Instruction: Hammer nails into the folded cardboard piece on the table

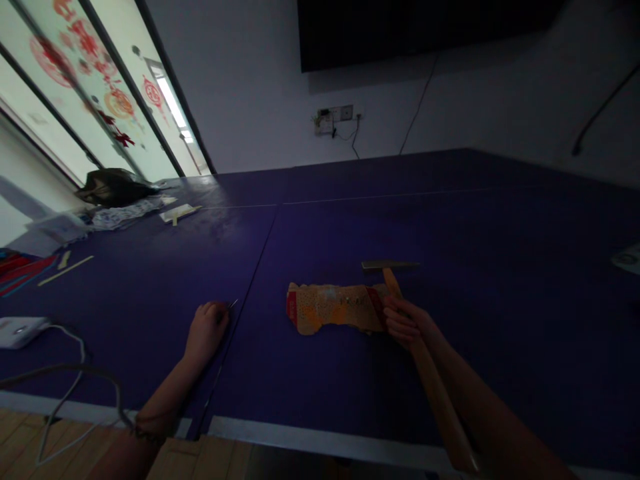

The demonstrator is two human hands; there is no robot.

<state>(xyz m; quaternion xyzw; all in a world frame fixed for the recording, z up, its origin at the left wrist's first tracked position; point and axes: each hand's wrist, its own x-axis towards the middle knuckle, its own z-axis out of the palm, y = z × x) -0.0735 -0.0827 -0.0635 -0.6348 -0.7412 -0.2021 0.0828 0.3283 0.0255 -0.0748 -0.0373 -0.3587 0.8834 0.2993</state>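
My right hand [407,321] is wrapped round the wooden handle of a hammer [434,377]. The hammer's metal head lies crosswise beyond the hand, just past a flat brown piece of cardboard [330,308]. Irregular edges, red patches at both ends and many small dark marks show on the cardboard, whose right end is partly behind the hand. To the left, my left hand [209,325] rests closed on the purple table. A thin, pointed metal piece [233,304], perhaps a nail, sticks out from its fingertips; the rest of it is hidden.
A seam runs across the purple table [320,380] between the hands and the table's sections. At left are a white device [23,331] with a cable, red strips [25,272] and a thin pale stick [66,271]. A dark bag [117,187] sits at the back left.
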